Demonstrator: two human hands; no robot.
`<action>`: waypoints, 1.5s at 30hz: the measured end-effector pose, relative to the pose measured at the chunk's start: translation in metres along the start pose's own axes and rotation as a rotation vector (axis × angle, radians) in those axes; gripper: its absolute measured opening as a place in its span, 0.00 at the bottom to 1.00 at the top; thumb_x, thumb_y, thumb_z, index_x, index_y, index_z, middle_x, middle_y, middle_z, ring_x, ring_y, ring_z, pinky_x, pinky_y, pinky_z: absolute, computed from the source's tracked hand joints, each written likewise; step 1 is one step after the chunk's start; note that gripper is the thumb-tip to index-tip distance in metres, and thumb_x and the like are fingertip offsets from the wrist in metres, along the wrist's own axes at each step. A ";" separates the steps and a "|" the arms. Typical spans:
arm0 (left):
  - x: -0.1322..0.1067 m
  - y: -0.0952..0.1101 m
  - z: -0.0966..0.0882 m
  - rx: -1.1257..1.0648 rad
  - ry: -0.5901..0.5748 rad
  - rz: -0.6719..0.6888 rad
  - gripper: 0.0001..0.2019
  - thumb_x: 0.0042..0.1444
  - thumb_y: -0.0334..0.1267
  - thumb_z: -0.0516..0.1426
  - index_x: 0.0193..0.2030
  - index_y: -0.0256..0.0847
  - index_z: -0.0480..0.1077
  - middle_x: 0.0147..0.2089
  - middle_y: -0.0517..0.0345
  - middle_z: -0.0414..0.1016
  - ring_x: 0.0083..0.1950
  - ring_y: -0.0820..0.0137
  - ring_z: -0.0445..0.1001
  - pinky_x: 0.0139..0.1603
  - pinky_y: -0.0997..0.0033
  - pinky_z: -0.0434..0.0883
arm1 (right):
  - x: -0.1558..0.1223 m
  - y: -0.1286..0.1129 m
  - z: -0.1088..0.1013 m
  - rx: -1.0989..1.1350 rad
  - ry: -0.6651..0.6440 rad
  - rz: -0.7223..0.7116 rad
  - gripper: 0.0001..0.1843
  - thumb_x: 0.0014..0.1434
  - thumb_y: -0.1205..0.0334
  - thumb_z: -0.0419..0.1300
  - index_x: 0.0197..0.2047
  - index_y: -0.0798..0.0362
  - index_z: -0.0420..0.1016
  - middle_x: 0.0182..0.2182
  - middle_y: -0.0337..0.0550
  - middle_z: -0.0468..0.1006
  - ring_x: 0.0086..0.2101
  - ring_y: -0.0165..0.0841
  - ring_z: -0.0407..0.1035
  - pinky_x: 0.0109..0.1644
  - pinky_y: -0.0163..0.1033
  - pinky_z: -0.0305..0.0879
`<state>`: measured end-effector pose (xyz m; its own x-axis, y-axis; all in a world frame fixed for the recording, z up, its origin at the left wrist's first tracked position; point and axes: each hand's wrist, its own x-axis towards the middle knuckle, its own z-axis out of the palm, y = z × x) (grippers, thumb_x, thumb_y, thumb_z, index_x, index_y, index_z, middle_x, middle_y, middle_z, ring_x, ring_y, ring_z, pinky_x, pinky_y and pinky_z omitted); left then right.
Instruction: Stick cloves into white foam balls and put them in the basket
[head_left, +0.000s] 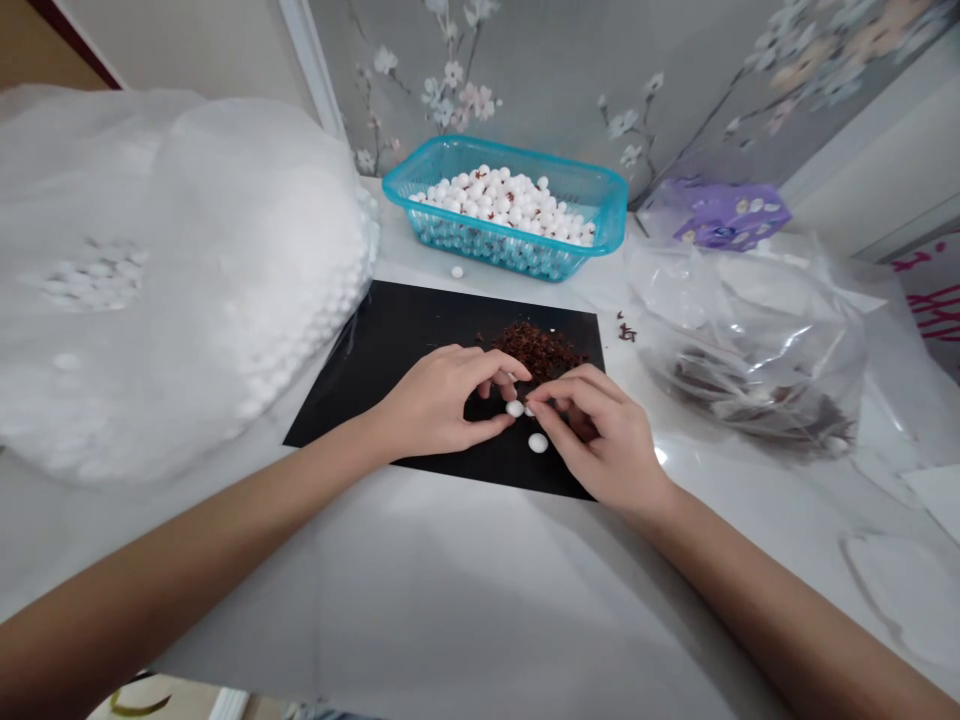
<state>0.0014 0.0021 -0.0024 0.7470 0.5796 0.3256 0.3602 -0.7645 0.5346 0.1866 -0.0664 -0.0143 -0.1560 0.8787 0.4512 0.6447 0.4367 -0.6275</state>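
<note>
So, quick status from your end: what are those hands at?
Left hand, right hand over black mat. Fingertips around white beads. Brown flakes just beyond.

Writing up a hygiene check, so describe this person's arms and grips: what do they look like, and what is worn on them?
The left arm and right arm are bare as far as the view reaches, with no sleeves showing. The left grip and right grip are bare human hands with slender fingers. No gloves, rings, bracelets or watch are visible.
</note>
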 end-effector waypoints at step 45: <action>-0.003 0.004 -0.002 -0.019 -0.116 -0.094 0.18 0.49 0.39 0.58 0.47 0.45 0.61 0.35 0.70 0.78 0.28 0.77 0.71 0.30 0.78 0.62 | 0.000 -0.004 -0.004 0.153 -0.134 0.007 0.06 0.58 0.70 0.55 0.33 0.54 0.73 0.29 0.39 0.68 0.19 0.21 0.55 0.20 0.31 0.54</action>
<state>-0.0005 -0.0024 0.0004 0.7706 0.6108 0.1819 0.4214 -0.7024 0.5736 0.1869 -0.0684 -0.0097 -0.2570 0.8952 0.3640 0.5266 0.4456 -0.7239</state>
